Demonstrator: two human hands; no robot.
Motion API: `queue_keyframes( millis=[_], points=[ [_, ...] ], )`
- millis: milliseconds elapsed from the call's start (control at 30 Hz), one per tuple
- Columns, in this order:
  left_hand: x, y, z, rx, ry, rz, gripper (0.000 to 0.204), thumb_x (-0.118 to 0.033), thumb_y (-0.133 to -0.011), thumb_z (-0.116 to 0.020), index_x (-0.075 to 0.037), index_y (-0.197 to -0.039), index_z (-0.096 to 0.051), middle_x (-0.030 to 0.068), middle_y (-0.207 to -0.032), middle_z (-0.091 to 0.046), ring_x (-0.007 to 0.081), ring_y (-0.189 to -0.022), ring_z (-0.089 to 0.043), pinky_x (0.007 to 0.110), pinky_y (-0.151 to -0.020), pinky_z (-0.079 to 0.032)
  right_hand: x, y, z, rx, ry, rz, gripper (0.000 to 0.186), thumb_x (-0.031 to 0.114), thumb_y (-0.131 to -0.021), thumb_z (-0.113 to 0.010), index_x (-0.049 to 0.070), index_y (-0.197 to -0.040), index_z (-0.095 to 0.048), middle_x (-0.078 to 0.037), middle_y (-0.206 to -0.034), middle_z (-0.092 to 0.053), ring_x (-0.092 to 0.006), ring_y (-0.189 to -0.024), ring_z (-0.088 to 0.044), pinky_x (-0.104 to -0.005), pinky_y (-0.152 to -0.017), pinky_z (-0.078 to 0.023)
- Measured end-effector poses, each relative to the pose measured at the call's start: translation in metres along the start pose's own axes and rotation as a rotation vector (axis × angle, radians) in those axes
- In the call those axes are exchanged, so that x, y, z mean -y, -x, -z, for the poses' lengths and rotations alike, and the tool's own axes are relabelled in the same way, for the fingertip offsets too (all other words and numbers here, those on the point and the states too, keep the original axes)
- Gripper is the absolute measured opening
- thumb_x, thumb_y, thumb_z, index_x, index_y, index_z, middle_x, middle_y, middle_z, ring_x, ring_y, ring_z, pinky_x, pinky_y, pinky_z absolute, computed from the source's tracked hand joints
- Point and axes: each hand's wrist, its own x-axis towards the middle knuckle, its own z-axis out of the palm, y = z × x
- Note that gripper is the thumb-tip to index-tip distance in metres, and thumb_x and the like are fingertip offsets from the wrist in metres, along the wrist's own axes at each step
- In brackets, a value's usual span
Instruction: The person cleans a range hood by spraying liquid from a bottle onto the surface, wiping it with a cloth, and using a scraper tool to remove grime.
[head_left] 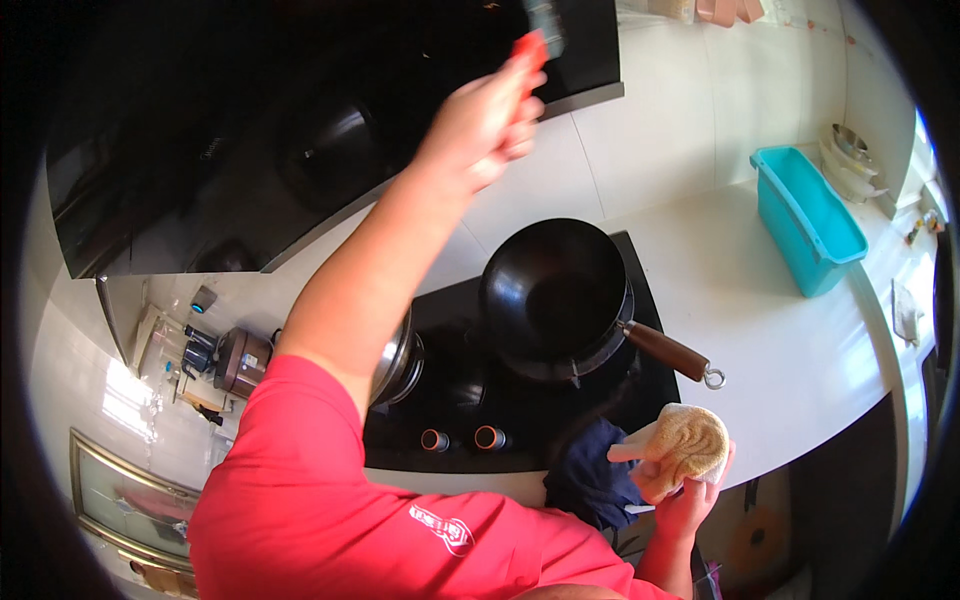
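My left hand (480,125) is raised to the black range hood (330,110), fingers closed around a red-handled tool (530,48). The tool's greyish head is blurred against the hood's dark surface, so its exact kind is unclear. Low on the right, my right hand (690,500) grips a folded tan cloth (692,445) near the counter's front edge. Beside that hand, dark blue fabric (595,470) lies over the front of the black cooktop (455,440). A black wok (555,290) with a brown handle sits on the right burner, below my raised arm.
A turquoise bin (808,220) stands on the white counter (740,330) at the right, with stacked bowls (850,160) behind it. A metal pot (398,360) on the left burner is partly hidden by my arm. A brown rice cooker (242,362) is farther left.
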Motion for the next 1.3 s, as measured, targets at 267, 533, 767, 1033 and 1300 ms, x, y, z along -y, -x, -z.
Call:
queue_keyframes(
  millis=[267,533,767,1033,1300],
  points=[
    [0.027,-0.015,0.011,-0.024,-0.037,0.013,0.04,-0.038,-0.095,-0.053,-0.001,-0.111,-0.05,-0.0037,-0.062,-0.041,0.0028,-0.044,-0.032,0.019,-0.041,-0.025,0.0,-0.005,0.006,-0.023,-0.004,-0.157,0.041,0.014,-0.079,-0.056,0.002,-0.116,-0.042,-0.008,-0.106,-0.051,-0.0133,-0.092,-0.052,-0.0254,-0.08,-0.043],
    [0.041,0.029,0.074,-0.17,-0.087,0.04,0.045,-0.039,-0.097,-0.049,0.001,-0.118,-0.048,-0.0046,-0.061,-0.041,0.0023,-0.042,-0.03,0.019,-0.039,-0.023,-0.012,-0.004,0.013,-0.029,0.076,-0.053,0.042,0.018,-0.08,-0.058,0.003,-0.115,-0.043,-0.008,-0.106,-0.051,-0.0142,-0.095,-0.052,-0.0268,-0.086,-0.041],
    [0.047,-0.024,-0.001,-0.059,-0.028,0.017,0.037,-0.037,-0.096,-0.051,-0.001,-0.107,-0.052,-0.0041,-0.062,-0.039,0.0033,-0.044,-0.031,0.02,-0.041,-0.026,-0.012,-0.014,0.004,0.027,0.06,-0.052,0.048,0.021,-0.08,-0.063,0.002,-0.118,-0.041,-0.007,-0.107,-0.051,-0.0147,-0.097,-0.051,-0.0273,-0.087,-0.041],
    [0.056,0.01,0.063,-0.128,-0.144,0.058,0.045,-0.039,-0.097,-0.05,0.0,-0.118,-0.049,-0.0061,-0.061,-0.039,0.0015,-0.043,-0.03,0.019,-0.04,-0.024,-0.013,-0.01,0.013,-0.055,0.038,-0.13,0.042,0.016,-0.08,-0.059,0.002,-0.116,-0.043,-0.008,-0.107,-0.052,-0.0144,-0.096,-0.051,-0.0273,-0.087,-0.041],
    [0.068,-0.013,0.052,-0.069,-0.106,0.033,0.04,-0.038,-0.096,-0.051,-0.002,-0.113,-0.051,-0.0041,-0.063,-0.042,0.0023,-0.043,-0.032,0.019,-0.04,-0.024,-0.019,-0.014,0.021,-0.094,0.124,-0.002,0.043,0.018,-0.079,-0.058,0.001,-0.115,-0.044,-0.009,-0.106,-0.051,-0.0154,-0.095,-0.051,-0.028,-0.087,-0.041]
  ],
)
